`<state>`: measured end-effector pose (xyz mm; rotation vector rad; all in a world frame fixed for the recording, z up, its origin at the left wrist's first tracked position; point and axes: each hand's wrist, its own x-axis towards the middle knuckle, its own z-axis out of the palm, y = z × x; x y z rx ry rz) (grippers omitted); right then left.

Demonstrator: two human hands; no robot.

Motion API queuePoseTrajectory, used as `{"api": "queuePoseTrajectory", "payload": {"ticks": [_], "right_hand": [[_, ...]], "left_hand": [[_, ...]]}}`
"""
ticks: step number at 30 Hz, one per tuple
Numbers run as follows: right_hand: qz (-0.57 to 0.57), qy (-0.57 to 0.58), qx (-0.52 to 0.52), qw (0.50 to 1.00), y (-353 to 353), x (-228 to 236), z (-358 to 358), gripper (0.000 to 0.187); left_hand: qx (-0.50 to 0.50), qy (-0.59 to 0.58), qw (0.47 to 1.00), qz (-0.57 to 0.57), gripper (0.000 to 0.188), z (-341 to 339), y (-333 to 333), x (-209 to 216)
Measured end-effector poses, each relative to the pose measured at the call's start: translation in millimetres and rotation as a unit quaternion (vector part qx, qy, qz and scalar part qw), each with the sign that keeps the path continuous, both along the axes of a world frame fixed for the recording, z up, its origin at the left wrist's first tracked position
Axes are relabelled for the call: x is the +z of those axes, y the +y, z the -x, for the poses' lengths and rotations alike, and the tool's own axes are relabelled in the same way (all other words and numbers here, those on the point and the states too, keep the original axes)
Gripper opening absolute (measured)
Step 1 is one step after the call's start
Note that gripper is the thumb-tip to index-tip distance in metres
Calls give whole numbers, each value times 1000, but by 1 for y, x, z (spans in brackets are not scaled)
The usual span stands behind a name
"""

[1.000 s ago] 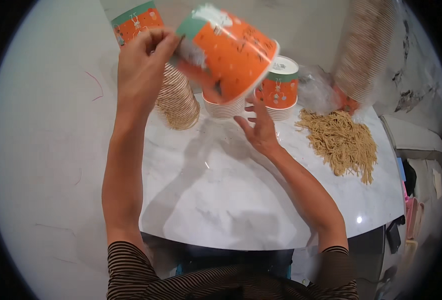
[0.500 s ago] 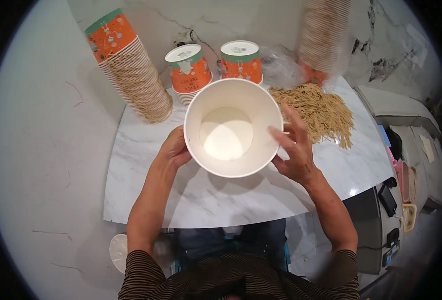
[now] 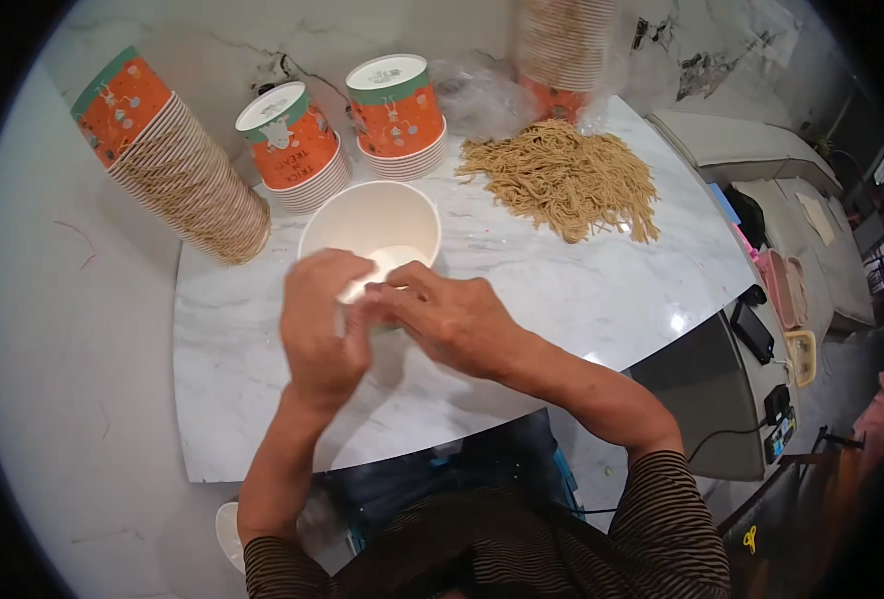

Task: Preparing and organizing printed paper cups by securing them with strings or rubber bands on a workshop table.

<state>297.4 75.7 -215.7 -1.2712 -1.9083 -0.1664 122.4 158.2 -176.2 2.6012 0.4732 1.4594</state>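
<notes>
A white-lined paper bucket (image 3: 372, 215) stands mouth up on the marble-patterned table, its near rim hidden behind my hands. My left hand (image 3: 324, 324) is blurred, its fingers curled at the near left of the bucket. Against it, my right hand (image 3: 457, 319) has its fingertips pinched together in front of the bucket's mouth. Whatever lies between the fingertips is too small or hidden to make out. Behind the bucket are two short stacks of upside-down orange and green buckets, one on the left (image 3: 292, 150) and one on the right (image 3: 397, 115).
A tall leaning stack of buckets (image 3: 177, 165) wrapped in tan strands rises at the left. Tan cords (image 3: 572, 180) lie heaped at the right, near clear plastic (image 3: 482, 95) and another tall stack (image 3: 567, 50). A dark grey cabinet (image 3: 702, 389) adjoins the table's right edge.
The bucket I was holding up in both hands now stands on the table. Both hands have left its sides and come together at its near rim. The view has shifted.
</notes>
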Motion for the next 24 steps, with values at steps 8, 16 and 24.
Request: {"api": "queuePoseTrajectory", "payload": {"ticks": [8,16,24], "right_hand": [[-23,93,-95,991,-24,-37,-95,22],[109,185,-408,888,-73,-62,-239,15],[100,185,-407,889,-68,-56,-285,20]], "left_hand": [[-1,88,996,-34,24,7,16,-30],[-24,89,995,-49,27,1,12,-21],[-183,64,978,-75,24,-25,-44,-26]]}}
